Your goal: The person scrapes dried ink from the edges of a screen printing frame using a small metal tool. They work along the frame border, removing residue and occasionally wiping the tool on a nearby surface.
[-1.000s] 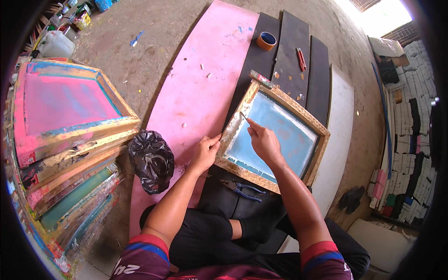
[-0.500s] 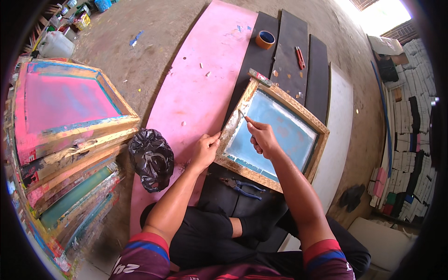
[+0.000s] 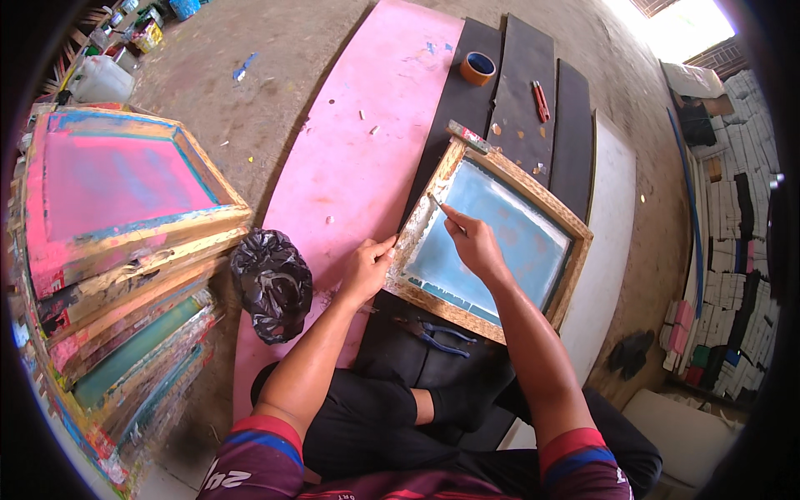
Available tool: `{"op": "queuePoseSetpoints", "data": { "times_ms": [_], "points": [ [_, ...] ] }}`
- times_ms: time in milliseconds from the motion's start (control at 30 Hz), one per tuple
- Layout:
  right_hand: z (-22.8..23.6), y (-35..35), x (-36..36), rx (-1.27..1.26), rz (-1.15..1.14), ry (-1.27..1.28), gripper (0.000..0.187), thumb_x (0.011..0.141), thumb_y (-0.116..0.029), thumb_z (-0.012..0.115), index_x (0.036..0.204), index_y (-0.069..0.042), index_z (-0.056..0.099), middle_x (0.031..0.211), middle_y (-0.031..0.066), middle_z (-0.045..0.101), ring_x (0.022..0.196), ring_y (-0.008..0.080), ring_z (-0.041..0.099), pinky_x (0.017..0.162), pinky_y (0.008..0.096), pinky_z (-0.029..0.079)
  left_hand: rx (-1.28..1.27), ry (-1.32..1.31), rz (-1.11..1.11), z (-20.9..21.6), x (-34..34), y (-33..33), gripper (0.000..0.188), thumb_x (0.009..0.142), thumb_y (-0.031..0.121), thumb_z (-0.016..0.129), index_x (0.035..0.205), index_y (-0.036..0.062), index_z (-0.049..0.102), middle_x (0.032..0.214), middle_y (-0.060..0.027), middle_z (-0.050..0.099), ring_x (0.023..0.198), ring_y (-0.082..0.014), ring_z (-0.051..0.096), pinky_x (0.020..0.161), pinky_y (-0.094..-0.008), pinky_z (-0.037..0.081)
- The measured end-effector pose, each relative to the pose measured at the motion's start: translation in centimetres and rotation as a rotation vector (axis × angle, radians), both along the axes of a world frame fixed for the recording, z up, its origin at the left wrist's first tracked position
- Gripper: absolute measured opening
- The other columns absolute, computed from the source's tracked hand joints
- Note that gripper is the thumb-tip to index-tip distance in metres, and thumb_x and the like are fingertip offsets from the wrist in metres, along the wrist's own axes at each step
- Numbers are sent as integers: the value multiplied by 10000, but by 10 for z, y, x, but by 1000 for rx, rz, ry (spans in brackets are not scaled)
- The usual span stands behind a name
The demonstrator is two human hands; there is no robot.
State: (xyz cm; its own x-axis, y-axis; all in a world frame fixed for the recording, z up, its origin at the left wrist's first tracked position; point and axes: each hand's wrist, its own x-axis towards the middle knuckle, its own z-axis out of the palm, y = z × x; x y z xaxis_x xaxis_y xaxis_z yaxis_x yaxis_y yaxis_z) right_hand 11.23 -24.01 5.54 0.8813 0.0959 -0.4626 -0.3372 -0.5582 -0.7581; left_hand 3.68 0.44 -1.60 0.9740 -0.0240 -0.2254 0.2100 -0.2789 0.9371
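A wooden-framed printing screen (image 3: 543, 195) with blue mesh lies slanted in front of me. My left hand (image 3: 367, 268) is closed on its left rail, fingers at the outer edge. My right hand (image 3: 477, 248) reaches over the mesh, closed round a small thin tool (image 3: 437, 202). The tool's tip touches the whitish, flaking strip along the left inner edge; most of it is hidden in my fingers, so its kind does not show. A flat, paint-stained piece (image 3: 468, 137) sits at the frame's top corner.
Pliers with blue handles (image 3: 446, 340) lie below the frame. A black plastic bag (image 3: 272, 285) is left of my left arm, by stacked paint-stained screens (image 3: 125, 233). Farther off are a tape roll (image 3: 477, 68) and a red cutter (image 3: 540, 102) on dark boards. A pink board (image 3: 350, 125) runs alongside.
My right hand has turned slightly, and the tool's tip has shifted a little along the left inner edge. My left hand keeps its hold on the rail.
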Motion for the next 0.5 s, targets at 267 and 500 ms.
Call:
{"op": "queuePoseSetpoints", "data": {
  "times_ms": [267,500],
  "points": [
    [15,11,0,-62,-27,-23,377,1123,-338,607,1465,-212,702,786,52,665,631,163,602,578,334,491,-41,-7,20,-7,-1,1,364,1051,188,680,1404,107,724,1005,-138,687,917,-256,673,879,-369,533],
    [47,24,-16,-417,99,-133,371,1086,-332,635,1449,-289,698,1227,181,766,1151,414,724,952,463,574,12,2,5,8,-1,4,362,1052,190,678,1404,120,727,991,-135,685,915,-262,678,868,-376,537]
  ]
}}
